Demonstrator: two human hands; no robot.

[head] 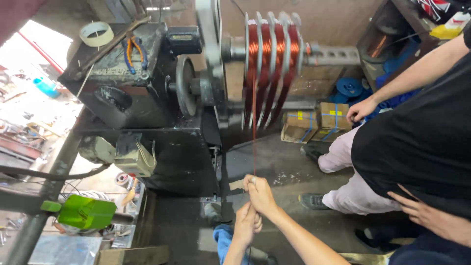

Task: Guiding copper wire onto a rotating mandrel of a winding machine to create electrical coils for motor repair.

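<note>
A thin copper wire [254,142] runs straight down from the copper coils [270,49] wound on the spinning, blurred former of a black winding machine [147,88]. My right hand [260,194] pinches the wire at the upper point, fingers closed around it. Just below, my left hand [248,223] is also closed on the same wire. Both hands sit in front of the machine's base, low in the view.
A person in a black shirt and light trousers [343,191] stands close on the right, one hand [360,109] on a knee. Cardboard boxes [316,122] and blue spools [349,87] lie behind. A tape roll [96,33] rests on the machine; a green tool [86,212] lies lower left.
</note>
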